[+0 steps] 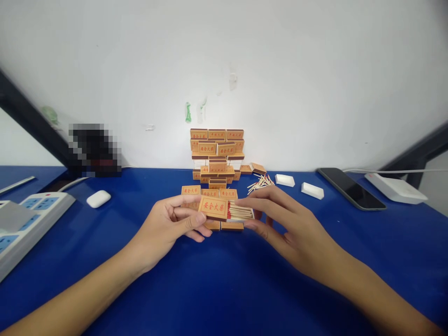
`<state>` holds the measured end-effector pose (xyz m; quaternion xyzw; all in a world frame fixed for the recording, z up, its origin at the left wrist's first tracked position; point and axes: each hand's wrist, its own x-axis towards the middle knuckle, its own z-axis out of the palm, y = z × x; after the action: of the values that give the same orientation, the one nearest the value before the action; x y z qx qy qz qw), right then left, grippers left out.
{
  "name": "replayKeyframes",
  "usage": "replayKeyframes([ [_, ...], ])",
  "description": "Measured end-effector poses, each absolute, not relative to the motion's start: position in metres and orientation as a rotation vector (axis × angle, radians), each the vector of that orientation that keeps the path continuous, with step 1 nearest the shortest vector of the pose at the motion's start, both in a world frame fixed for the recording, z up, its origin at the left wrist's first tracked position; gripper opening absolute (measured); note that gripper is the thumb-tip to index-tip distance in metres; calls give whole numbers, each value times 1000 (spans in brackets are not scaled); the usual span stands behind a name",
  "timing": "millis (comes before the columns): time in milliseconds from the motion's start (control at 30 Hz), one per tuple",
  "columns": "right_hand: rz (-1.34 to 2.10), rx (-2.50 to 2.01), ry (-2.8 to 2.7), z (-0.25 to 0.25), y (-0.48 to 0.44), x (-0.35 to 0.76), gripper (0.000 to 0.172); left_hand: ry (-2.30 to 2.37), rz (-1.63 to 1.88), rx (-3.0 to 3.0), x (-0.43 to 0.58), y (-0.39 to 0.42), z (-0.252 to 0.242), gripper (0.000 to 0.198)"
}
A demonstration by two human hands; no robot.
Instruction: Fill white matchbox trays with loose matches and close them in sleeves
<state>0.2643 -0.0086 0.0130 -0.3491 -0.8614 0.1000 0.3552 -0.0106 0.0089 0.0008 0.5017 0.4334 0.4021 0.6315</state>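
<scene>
My left hand (175, 221) grips the tan sleeve of a matchbox (213, 208), thumb in front and fingers behind. Out of its right side slides the white tray (250, 214), filled with red-tipped matches (240, 211). The fingers and thumb of my right hand (280, 217) pinch the tray's outer end. Behind my hands rises a stack of matchboxes (217, 149) against the wall. More matchboxes (232, 227) lie in front of it, partly hidden by the held box. A loose pile of matches (259, 183) lies to the right of the stack.
Two white matchbox trays (312, 190) and a black phone (350, 187) lie on the blue table (224, 289) at the right, with a white power bank-like block (395, 188) beyond. A white earbud case (98, 199) and a power strip (35, 224) are at the left.
</scene>
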Motion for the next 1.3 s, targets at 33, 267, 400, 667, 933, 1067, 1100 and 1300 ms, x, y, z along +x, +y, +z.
replayKeyframes([
  [33, 274, -918, -2209, 12, -9, 264, 37, 993, 919, 1165, -11, 9, 1, 70],
  [267, 313, -954, -2113, 13, -11, 259, 30, 1004, 920, 1235, -13, 8, 3, 64],
  [400, 307, -954, -2087, 14, -12, 258, 27, 1000, 916, 1277, -12, 7, 6, 61],
  [667, 340, -943, -2054, 13, -13, 258, 22, 991, 911, 1345, -12, 6, 5, 51],
  [933, 1140, -1028, -1614, 17, -12, 249, 33, 957, 918, 1255, -7, 5, 8, 62],
  [1067, 1235, -1010, -1522, 10, -12, 244, 34, 955, 930, 1271, -7, 4, 4, 59],
  [1100, 1228, -1010, -1501, 9, -13, 243, 35, 961, 932, 1285, -8, 3, 3, 58],
  [1300, 1150, -1039, -1435, 8, -17, 239, 33, 1049, 979, 1328, -4, -2, 7, 60],
])
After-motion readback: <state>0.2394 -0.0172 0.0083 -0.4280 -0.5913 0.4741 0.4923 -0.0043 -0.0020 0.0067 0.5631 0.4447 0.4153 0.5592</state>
